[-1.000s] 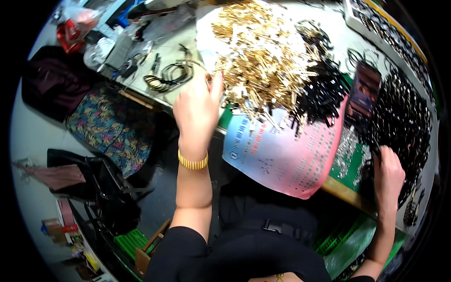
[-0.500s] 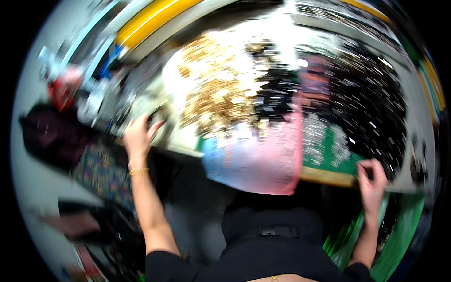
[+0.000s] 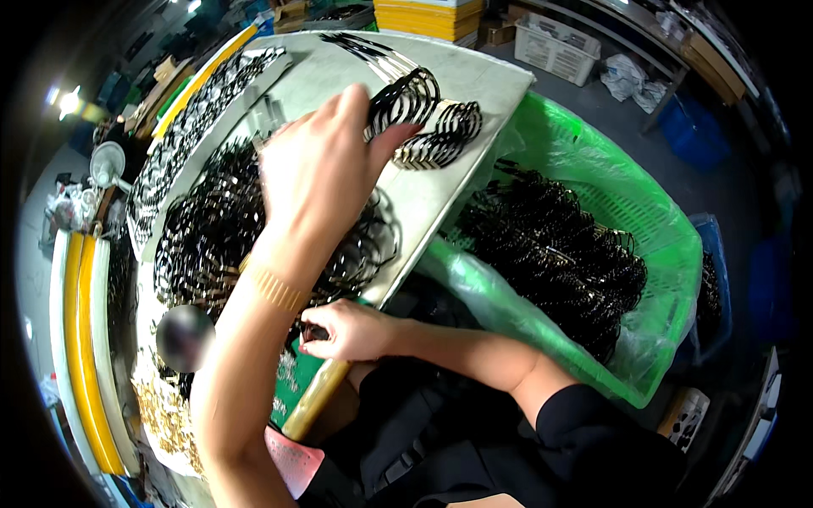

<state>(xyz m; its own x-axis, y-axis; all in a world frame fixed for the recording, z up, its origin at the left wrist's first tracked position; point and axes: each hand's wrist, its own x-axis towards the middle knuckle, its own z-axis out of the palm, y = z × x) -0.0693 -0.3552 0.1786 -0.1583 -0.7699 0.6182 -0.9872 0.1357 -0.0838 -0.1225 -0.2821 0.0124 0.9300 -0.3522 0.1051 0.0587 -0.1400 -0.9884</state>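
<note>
One change: left hand (image 3: 318,165) has crossed to black loops (image 3: 413,95), beyond curled right hand (image 3: 349,330); I cannot tell either grip's hold.

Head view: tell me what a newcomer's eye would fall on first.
Probably the bright green plastic crate at right strikes first, heaped with black pieces. Next comes the left hand, gold bracelet at its wrist, over the table beside black loops. A heap of gold pieces then glints at lower left.
</note>
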